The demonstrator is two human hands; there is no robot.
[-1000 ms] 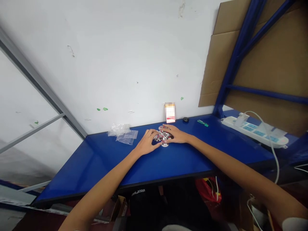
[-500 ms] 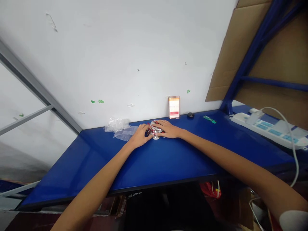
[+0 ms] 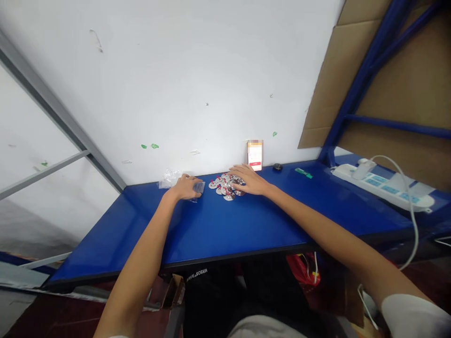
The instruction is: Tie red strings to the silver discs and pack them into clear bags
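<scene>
Round silver metal discs with small red parts (image 3: 229, 196) lie in a loose pile near the back of the blue table. Over the pile's right side rests my right hand (image 3: 251, 180), its fingers stretched out and apart, touching or just above the discs. To the left of the pile, my left hand (image 3: 186, 187) curls its fingers over a clear plastic bag (image 3: 199, 187), whose edge sticks out by the thumb. More crumpled clear plastic (image 3: 168, 178) lies just behind and left of that hand.
A phone with a lit screen (image 3: 255, 157) leans on the wall behind the pile. Right of it are a small black round object (image 3: 277, 167), a green piece (image 3: 303, 172) and a white power strip (image 3: 382, 185) with a plugged-in cable. The table's front edge (image 3: 239, 253) runs before me.
My left hand has left the discs and moved left onto the plastic bag. The right hand has lifted slightly. The discs are more spread out and uncovered.
</scene>
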